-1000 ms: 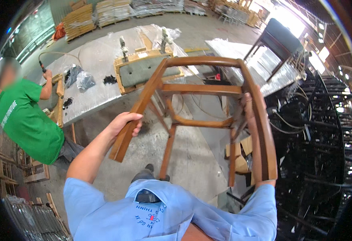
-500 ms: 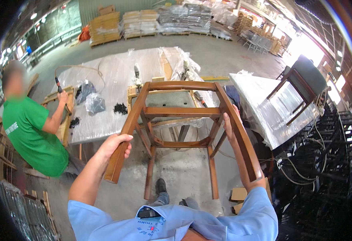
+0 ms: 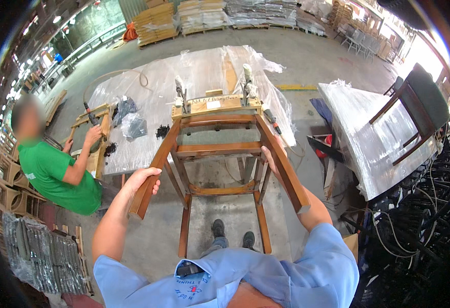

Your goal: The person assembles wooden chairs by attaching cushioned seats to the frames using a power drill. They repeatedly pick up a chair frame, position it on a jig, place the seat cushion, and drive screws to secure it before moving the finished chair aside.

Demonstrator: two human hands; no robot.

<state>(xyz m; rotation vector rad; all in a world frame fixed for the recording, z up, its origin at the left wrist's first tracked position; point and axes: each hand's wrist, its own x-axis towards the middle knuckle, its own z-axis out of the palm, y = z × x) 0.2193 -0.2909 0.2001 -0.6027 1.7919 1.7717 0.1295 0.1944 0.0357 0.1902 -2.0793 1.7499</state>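
workshop floor below; both arms outstretched, left hand point(image 3: 144, 179) and right hand point(image 3: 269, 157) grip chair frame point(image 3: 220, 150).

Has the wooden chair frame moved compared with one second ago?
Yes. The wooden chair frame has come nearer the plastic-covered table, its top rail now at the jig.

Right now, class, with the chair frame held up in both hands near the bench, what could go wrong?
1. The wooden chair frame could knock the clamp jig on the wrapped table.
2. The left hand grips only a leg end, so the frame might twist or slip.
3. Dropped, it could land on the shoes.
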